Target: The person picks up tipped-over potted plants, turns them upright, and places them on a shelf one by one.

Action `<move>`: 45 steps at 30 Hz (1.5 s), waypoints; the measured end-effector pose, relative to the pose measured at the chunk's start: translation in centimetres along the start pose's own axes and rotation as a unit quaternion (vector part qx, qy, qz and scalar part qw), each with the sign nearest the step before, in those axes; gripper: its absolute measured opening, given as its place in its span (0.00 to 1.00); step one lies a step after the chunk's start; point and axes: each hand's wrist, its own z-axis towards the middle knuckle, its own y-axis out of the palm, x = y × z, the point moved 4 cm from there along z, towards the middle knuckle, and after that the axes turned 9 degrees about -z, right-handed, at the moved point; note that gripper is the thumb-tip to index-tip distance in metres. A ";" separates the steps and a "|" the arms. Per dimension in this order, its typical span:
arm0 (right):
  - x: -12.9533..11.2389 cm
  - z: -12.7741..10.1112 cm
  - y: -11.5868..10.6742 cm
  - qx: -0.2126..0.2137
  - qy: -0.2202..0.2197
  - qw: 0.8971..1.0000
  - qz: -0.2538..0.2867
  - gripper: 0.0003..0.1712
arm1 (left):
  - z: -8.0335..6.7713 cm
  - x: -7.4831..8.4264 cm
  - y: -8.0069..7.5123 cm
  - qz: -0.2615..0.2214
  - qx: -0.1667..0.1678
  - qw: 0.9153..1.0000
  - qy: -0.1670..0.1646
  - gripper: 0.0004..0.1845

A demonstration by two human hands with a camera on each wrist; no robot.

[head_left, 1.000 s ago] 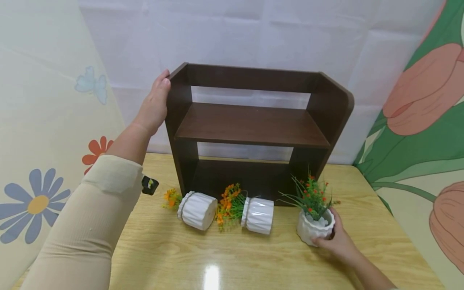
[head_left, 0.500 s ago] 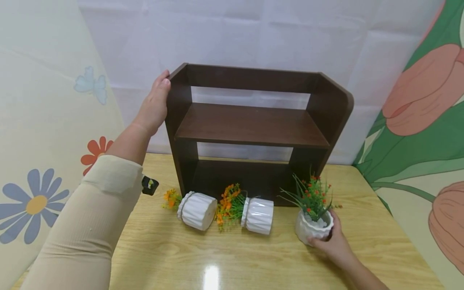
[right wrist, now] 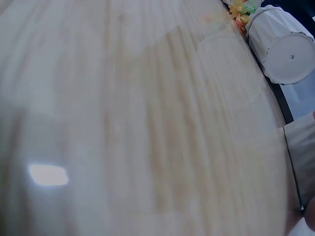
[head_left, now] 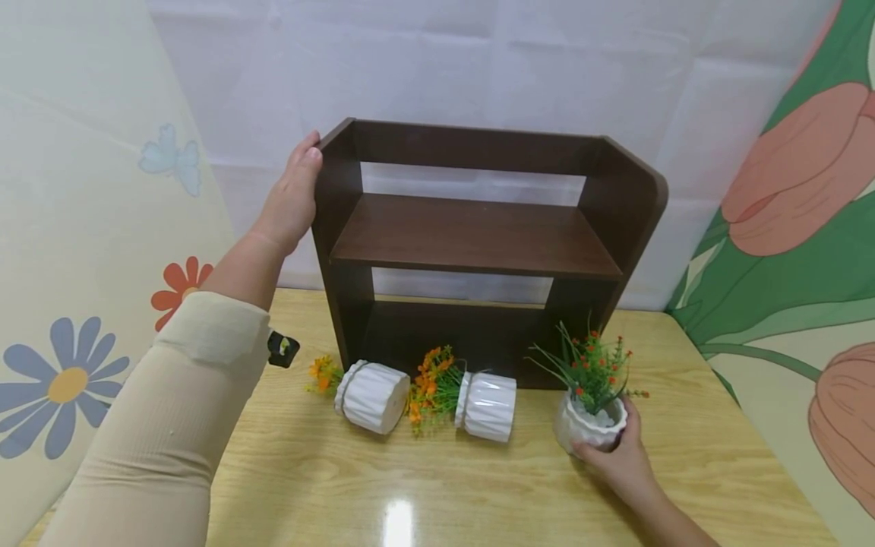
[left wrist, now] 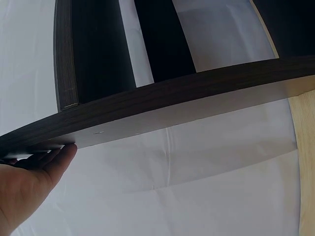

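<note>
My left hand lies against the outer left side of a dark brown two-tier shelf. In the left wrist view, the left hand has its fingers flat along the side panel. My right hand grips a potted plant with red flowers, its white pot upright by the shelf's right front corner. Two more potted plants lie on their sides before the shelf, both with orange flowers: a left pot and a middle pot. At the right wrist view's edge, only a sliver of the held pot shows.
The light wood table carries the shelf and pots. Behind it hangs a white cloth. Walls with painted flowers rise at the left and right. A small black object shows beside the left sleeve.
My right hand has shifted slightly left with the potted plant, which has turned a little in its grip. The left hand, the shelf and the lying pots have stayed put.
</note>
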 end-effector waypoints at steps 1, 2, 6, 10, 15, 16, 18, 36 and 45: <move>0.0 0.0 0.0 0.001 0.000 1.000 0.001 0.68 | 0.0 0.0 0.0 -0.001 0.000 1.000 0.000 0.31; 0.0 0.0 0.1 0.002 0.000 1.000 0.001 0.68 | 0.0 0.0 0.0 0.000 0.000 1.000 0.000 0.31; 0.1 0.2 0.2 0.003 0.003 1.000 0.007 0.68 | 0.0 0.0 0.0 -0.001 0.000 1.000 0.003 0.31; 0.1 0.2 0.2 0.005 0.008 1.000 0.006 0.67 | 0.0 0.1 0.0 0.001 0.000 1.000 0.004 0.31; 0.0 0.2 0.1 0.009 0.008 1.000 -0.001 0.67 | 0.1 0.0 0.0 0.001 -0.001 1.000 0.002 0.31; 0.0 0.2 0.1 0.011 0.008 1.000 -0.002 0.67 | 0.1 0.0 0.0 0.002 -0.001 1.000 0.003 0.31; 0.0 0.2 0.1 0.013 0.011 1.000 -0.003 0.66 | 0.2 0.0 0.0 0.000 -0.002 1.000 0.003 0.31; -1.9 -0.8 -0.2 0.049 0.016 0.999 0.015 0.64 | 0.1 0.0 0.2 0.003 0.000 1.000 0.000 0.31; -3.8 -1.3 -0.8 0.072 0.012 0.997 0.023 0.66 | 0.1 0.0 0.2 0.005 0.000 1.000 -0.001 0.31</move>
